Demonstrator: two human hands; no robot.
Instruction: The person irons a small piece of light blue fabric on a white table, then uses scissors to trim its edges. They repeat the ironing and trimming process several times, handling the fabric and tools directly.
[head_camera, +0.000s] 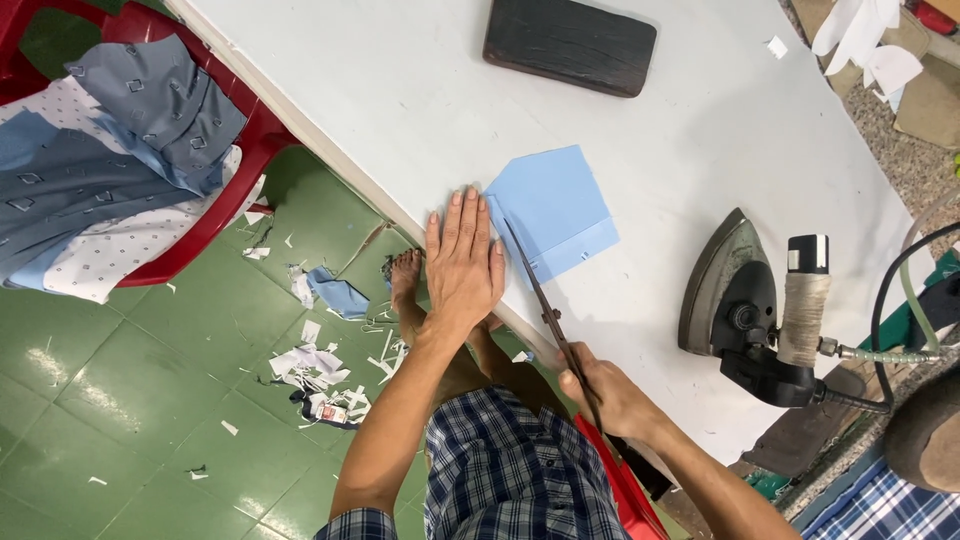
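Left hand (460, 262) flat, fingers spread, beside blue fabric (552, 212); right hand (610, 395) grasps scissors (548, 310), blades running lengthwise onto fabric's near edge.

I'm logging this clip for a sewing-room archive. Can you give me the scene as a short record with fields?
left hand: flat on the white table, beside the light blue fabric piece
right hand: holds the scissors, blades at the fabric's edge
on table: steam iron, dark wooden block
off table: red chair piled with patterned fabric
floor: green tiles with scraps
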